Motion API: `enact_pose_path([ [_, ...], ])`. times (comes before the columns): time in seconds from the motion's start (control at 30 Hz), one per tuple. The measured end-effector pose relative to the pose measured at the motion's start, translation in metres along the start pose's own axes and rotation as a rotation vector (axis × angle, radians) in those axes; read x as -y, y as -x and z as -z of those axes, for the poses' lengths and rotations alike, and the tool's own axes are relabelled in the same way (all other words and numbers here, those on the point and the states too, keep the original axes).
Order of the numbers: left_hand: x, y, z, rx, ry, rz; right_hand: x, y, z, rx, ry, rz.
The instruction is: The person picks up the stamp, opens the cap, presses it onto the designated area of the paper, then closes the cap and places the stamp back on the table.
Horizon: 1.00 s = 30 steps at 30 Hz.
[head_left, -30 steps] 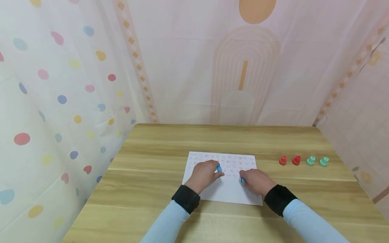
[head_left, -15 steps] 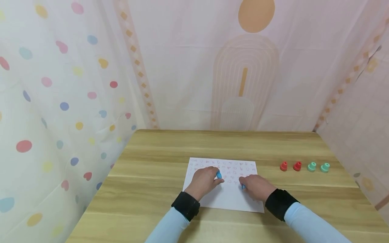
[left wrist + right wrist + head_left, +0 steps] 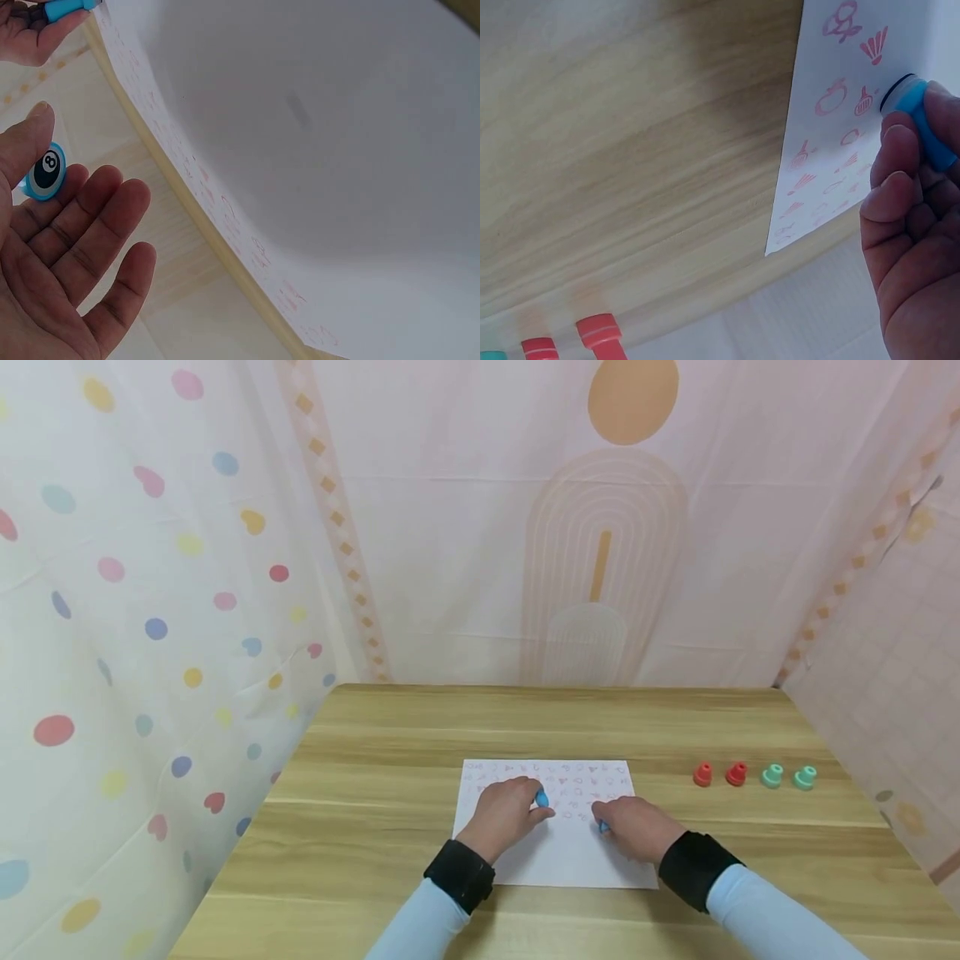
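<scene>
A white sheet of paper (image 3: 551,868) lies on the table, its far part covered in rows of small red and purple stamped pictures. Above its left half, my left hand (image 3: 504,814) pinches a blue stamp (image 3: 48,171) between thumb and fingers. That stamp's round face, with a black 8-ball picture, shows in the left wrist view. My right hand (image 3: 636,827) grips a second blue stamp (image 3: 928,131) by its handle over the right half of the sheet. Its dark-rimmed face points at the paper; whether it touches cannot be told.
On the right of the wooden table (image 3: 360,827) stand two red stamps (image 3: 737,775) and two green stamps (image 3: 805,778) in a row. Patterned curtains (image 3: 450,527) hang behind the table and at both sides.
The sheet has turned slightly, so its edges lie straighter in the head view. Both hands keep their holds on the blue stamps and have barely moved. The head view has tilted up a little.
</scene>
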State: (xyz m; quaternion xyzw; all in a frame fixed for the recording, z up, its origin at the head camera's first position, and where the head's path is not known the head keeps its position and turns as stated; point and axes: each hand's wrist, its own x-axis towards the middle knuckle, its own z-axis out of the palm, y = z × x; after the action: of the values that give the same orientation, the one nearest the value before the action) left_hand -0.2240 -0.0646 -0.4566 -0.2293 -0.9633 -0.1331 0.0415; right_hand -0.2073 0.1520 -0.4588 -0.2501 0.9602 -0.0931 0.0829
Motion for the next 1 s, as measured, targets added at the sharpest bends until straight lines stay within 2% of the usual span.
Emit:
enact_pose_path([
  [0.4, -0.0005, 0.0014, -0.0002, -0.002, -0.006, -0.014, -0.0006, 0.0008, -0.0063, -0.028, -0.007, -0.007],
  [0.63, -0.0021, 0.0014, 0.0025, -0.009, -0.010, -0.020, -0.0011, 0.0016, -0.0031, -0.005, -0.039, -0.031],
  [1.0, -0.0024, 0.0030, 0.0032, -0.004, -0.016, -0.031, -0.0001, 0.0015, 0.0008, -0.001, -0.034, -0.019],
])
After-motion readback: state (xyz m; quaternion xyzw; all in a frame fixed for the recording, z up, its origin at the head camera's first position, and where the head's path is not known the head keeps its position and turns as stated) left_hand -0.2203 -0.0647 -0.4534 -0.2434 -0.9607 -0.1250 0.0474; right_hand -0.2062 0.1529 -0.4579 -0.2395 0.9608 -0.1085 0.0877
